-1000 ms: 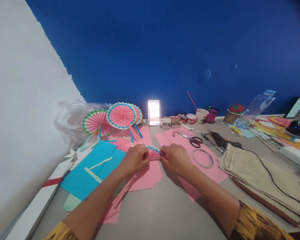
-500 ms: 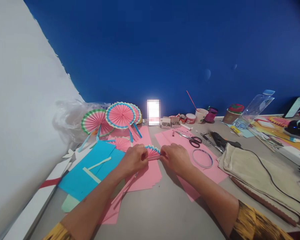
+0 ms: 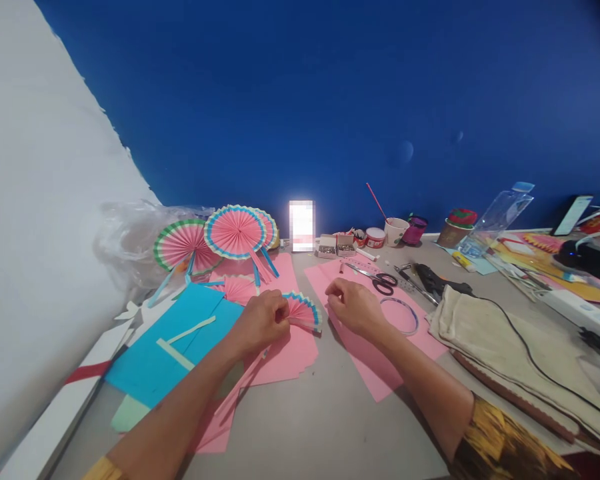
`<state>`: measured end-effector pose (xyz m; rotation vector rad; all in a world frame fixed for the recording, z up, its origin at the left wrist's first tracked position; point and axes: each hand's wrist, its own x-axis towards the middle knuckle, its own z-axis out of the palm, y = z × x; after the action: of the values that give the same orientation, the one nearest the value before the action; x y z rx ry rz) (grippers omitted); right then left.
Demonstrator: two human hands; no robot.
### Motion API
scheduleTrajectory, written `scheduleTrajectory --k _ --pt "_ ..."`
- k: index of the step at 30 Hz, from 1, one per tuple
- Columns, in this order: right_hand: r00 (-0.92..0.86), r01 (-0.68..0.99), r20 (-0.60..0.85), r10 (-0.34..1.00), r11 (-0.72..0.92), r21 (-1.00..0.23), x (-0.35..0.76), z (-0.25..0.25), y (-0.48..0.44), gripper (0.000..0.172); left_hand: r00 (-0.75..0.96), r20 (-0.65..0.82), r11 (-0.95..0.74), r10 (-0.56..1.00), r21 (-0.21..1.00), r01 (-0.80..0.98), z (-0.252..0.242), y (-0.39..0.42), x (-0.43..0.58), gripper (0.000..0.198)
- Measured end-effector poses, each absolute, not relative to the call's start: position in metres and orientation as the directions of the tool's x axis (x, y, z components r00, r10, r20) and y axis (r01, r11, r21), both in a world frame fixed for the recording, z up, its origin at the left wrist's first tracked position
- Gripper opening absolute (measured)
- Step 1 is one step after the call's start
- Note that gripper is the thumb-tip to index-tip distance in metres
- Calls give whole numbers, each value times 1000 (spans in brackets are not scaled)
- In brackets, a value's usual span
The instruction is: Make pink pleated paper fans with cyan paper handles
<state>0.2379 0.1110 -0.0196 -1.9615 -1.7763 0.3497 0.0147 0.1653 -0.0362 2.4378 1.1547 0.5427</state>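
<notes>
Left hand [image 3: 260, 320]: closed in a fist around the narrow end of the fan [image 3: 301, 311], thumb and fingers pinching the pleats together.
Fan: small, pink with a blue scalloped edge, half spread (the wide end points toward the right hand); it lies low over the pink sheets [image 3: 290, 353], between the two hands.
Right hand [image 3: 354, 308]: fingers loosely curled, nothing visible in them; it is just beside the fan's edge but clear of it, and hangs above another pink sheet [image 3: 375, 373].
Near the right hand: a clear ring [image 3: 400, 315] on the same sheet, black-handled scissors [image 3: 383, 283] a little farther back.
Near the left hand: blue paper [image 3: 175, 340] with pale strips on it, and a second small pink fan piece [image 3: 240, 290] behind.
Back left: two round fans [image 3: 235, 232] with blue handles leaning together, beside a crumpled plastic bag [image 3: 125, 240].
Back edge: staple boxes [image 3: 335, 248], a cup [image 3: 395, 232] with a red stick in it, a clear bottle [image 3: 495, 217] on its side.
Right side: a folded beige cloth [image 3: 505, 347] with a black cable across it.
Table [image 3: 330, 427]: grey, bare in front of the arms.
</notes>
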Motion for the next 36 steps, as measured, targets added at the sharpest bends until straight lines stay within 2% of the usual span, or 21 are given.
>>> scheduleTrajectory --k 2,3,5,7,10,14,16,19,24,30,33,36 --pt "97 821 106 990 -19 -570 234 -19 108 19 578 185 -582 795 500 641 -38 166 14 18" --pt "65 814 126 990 21 -581 231 -20 107 28 573 187 -578 798 503 642 -38 166 15 18" --pt "-16 822 223 975 139 -552 223 -25 104 49 561 194 -571 805 510 643 -38 166 15 17" --pt "-85 836 338 937 252 -488 215 -32 103 55 547 217 -569 808 529 630 -37 165 17 16" --pt "-106 831 392 914 298 -469 209 -40 103 42 544 273 -590 793 565 577 -33 161 19 14" --pt "-38 756 390 920 281 -591 211 -41 107 11 571 326 -640 753 564 522 -30 154 22 12" --pt "18 699 368 930 251 -669 216 -40 110 3 575 333 -645 747 570 509 -29 152 22 11" --pt "60 568 260 964 181 -803 225 -37 113 7 574 313 -624 757 608 492 -26 151 21 10" --pt "-33 230 45 998 52 -972 241 -25 117 13 580 207 -518 788 732 442 -18 153 16 7" --pt "-103 -94 -37 994 -47 -994 251 -22 121 23 605 128 -394 786 857 331 -12 156 12 11" --pt "0 -212 -61 998 -60 -975 259 -22 124 37 558 91 -304 825 903 303 -10 158 11 16" --pt "119 -212 -24 993 2 -977 261 -20 124 45 436 30 -158 900 953 260 -10 159 12 22"
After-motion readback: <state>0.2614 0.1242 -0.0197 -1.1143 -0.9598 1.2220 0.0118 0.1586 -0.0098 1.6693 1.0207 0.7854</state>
